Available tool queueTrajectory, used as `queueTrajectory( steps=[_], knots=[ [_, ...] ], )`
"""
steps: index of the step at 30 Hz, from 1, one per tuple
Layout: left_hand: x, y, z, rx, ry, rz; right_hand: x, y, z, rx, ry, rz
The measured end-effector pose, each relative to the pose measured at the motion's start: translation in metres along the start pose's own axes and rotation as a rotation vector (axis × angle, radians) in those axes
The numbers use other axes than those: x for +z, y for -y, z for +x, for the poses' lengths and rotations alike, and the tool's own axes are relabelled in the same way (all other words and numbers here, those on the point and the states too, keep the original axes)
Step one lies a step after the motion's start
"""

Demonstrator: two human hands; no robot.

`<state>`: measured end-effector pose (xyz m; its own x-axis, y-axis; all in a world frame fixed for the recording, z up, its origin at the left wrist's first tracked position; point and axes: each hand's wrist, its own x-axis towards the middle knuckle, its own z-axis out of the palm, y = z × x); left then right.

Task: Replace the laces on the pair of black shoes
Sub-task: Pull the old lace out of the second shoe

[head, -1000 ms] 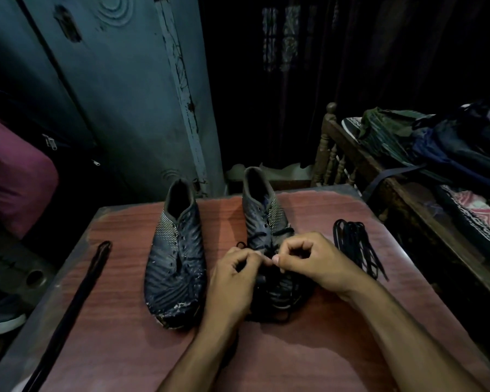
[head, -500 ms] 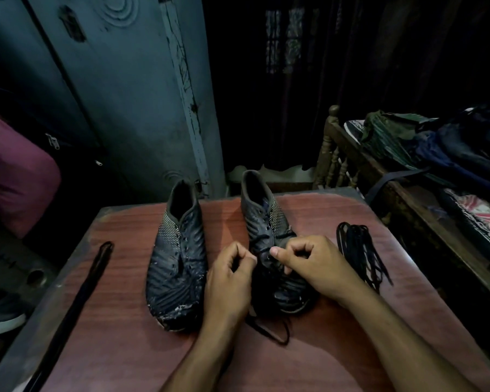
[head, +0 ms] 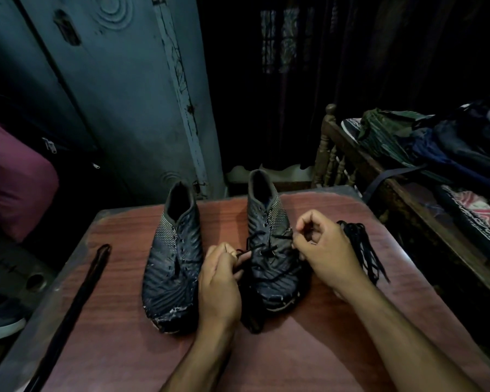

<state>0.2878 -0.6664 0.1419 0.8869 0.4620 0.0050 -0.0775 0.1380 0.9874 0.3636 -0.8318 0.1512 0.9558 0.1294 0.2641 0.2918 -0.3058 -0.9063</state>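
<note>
Two black shoes stand side by side on a reddish wooden table (head: 309,349), toes toward me. The left shoe (head: 173,267) has bare eyelets. A black lace (head: 262,246) crosses the lower eyelets of the right shoe (head: 269,250). My left hand (head: 218,284) pinches one end of that lace at the shoe's left side. My right hand (head: 326,250) pinches the other end at the shoe's right side, fingers curled. A bundle of loose black laces (head: 362,247) lies on the table just behind my right hand.
A long dark strap (head: 77,301) lies along the table's left edge. A wooden bed frame (head: 402,199) piled with clothes and bags stands close on the right. A blue door is behind the table, a maroon bag (head: 14,179) to the left.
My hands have moved apart from above the right shoe's middle to its two sides, drawing the lace ends outward. The lace now lies taut across the eyelets.
</note>
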Motion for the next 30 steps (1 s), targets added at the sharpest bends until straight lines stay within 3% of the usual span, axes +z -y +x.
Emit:
queueTrajectory(
  steps=[3, 11, 16, 24, 30],
  knots=[
    [0.002, -0.005, 0.000, 0.007, -0.016, -0.046, 0.001, 0.000, 0.001, 0.023, 0.042, 0.102],
    [0.001, -0.014, -0.002, -0.151, -0.032, -0.354, 0.003, 0.005, -0.005, -0.050, 0.181, 0.021],
    [0.004, -0.017, -0.001, -0.205, -0.061, -0.551, 0.001, 0.004, -0.003, -0.125, 0.118, -0.150],
    [0.000, -0.024, -0.005, -0.176, 0.024, -0.705, -0.009, 0.002, -0.001, -0.067, 0.138, -0.158],
    [-0.004, -0.020, 0.000, -0.165, 0.043, -0.732, -0.008, 0.005, 0.000, -0.155, -0.072, -0.253]
  ],
)
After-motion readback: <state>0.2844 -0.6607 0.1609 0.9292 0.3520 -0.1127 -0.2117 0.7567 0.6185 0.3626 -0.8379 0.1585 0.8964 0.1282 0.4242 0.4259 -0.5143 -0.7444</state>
